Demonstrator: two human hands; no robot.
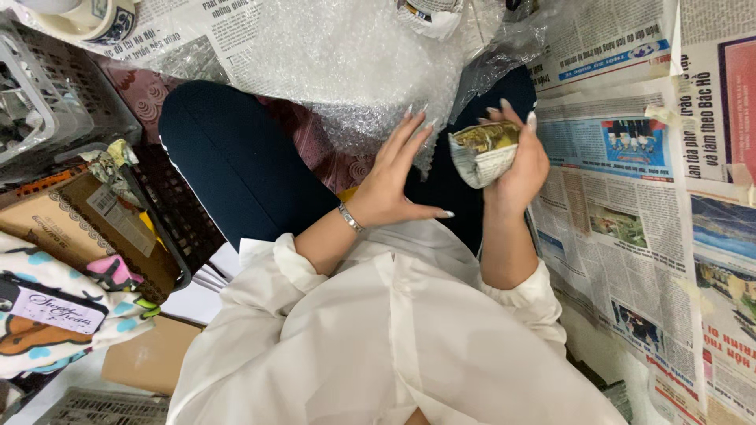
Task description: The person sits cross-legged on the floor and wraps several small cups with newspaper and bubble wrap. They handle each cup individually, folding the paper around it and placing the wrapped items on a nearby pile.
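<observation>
Right hand [516, 161]: wrapped tight around a small bundle [482, 151] in newspaper.
Left hand [394, 177]: open and flat, holding nothing, just beside the bundle.
Bubble wrap [346, 63]: past the knees.

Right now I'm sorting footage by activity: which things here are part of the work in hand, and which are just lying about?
In hand:
right hand gripping a newspaper-wrapped object
left hand, open beside it, not touching
bubble wrap and newspaper sheets spread nearby

Lying about:
grey plastic crate
black basket with cardboard packets
patterned cloth
ceramic cup
</observation>
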